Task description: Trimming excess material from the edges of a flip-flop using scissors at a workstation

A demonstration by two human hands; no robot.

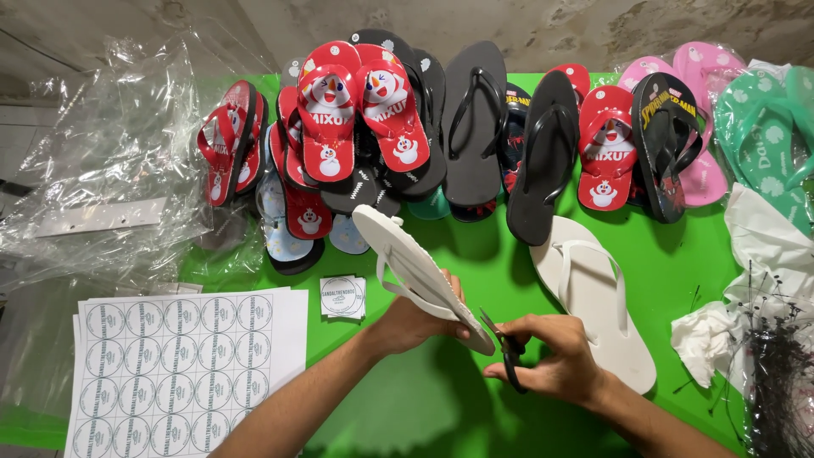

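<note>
Left hand [409, 321] fingers grip white flip-flop [420, 273]; scissors [507, 352] seemingly touch it.

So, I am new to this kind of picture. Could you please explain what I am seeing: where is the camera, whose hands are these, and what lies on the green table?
There is one picture, taken by a camera on a person's head, looking down at their own bare hands. The left hand holds a white sandal tilted above the green table. The right hand holds small scissors at the sandal's lower end. A second white sandal lies flat to the right. Behind stand rows of red, black, pink and green sandals. A sheet of round stickers lies at the left.
</note>
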